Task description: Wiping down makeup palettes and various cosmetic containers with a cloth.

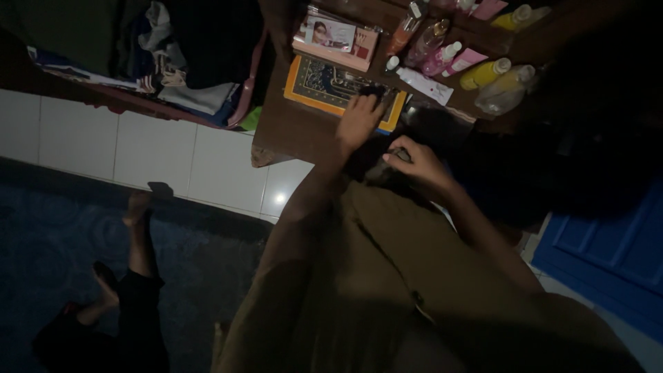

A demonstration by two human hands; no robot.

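— Where do we find the left hand (359,123)?

— We see it flat on the dark wooden counter (290,131), fingers spread and released, its fingertips resting on the lower edge of the orange-bordered patterned mat (324,83). A small dark object (374,90) sits right at the fingertips, but we cannot tell what it is in this dim light, nor whether the hand pinches it.

— And the right hand (418,162)?

— We make it out just beside the left, lower at the counter's edge, fingers curled around a small greyish thing (387,168) held against the olive-brown shirt (387,276). The thing is too dark for us to name; the hand looks clenched on it.

— What stands around them?

— Past the mat we see a pink and white box (335,38) leaning at the back. To its right lie bottles: a pink one (442,59), two yellow ones (487,72), a clear one (504,93), and a white tube (421,81) lying flat near the mat's corner.

— And off the counter?

— To the left we note folded clothes (173,62) stacked on a shelf, white floor tiles (138,152) below, then a dark blue rug (69,228). Someone's bare feet (135,207) rest on that rug. A blue panel (608,242) shows at the right.
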